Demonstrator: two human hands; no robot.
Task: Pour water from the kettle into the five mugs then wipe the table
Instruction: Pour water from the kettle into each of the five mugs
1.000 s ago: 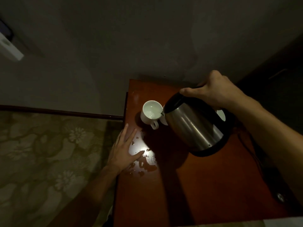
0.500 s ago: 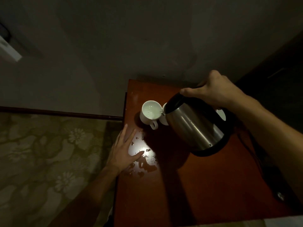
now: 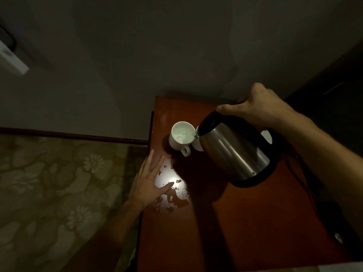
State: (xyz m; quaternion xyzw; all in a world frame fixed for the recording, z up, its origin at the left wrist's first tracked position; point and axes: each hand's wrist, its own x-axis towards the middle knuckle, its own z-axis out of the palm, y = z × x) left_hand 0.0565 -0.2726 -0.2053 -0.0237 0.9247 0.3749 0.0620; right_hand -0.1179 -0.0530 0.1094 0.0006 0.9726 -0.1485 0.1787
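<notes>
My right hand (image 3: 259, 107) grips the handle of a steel kettle (image 3: 233, 152) tilted to the left, its spout over a white mug (image 3: 179, 143) at the table's far left. Water lies in that mug. A second white mug (image 3: 197, 147) shows partly behind the spout, and a third (image 3: 267, 135) peeks out behind the kettle body. My left hand (image 3: 150, 182) rests flat with spread fingers on the left edge of the red-brown table (image 3: 216, 232). Spilled water drops (image 3: 176, 195) glisten beside its thumb.
The table stands against a grey wall. A dark cord and a black object (image 3: 334, 228) lie along the table's right side. Left of the table lies a floral-patterned bed cover (image 3: 59, 189). Other mugs are hidden behind the kettle.
The kettle has shifted slightly left so the spout sits over the left mug's rim, and water ripples in that mug. My left hand has stayed put.
</notes>
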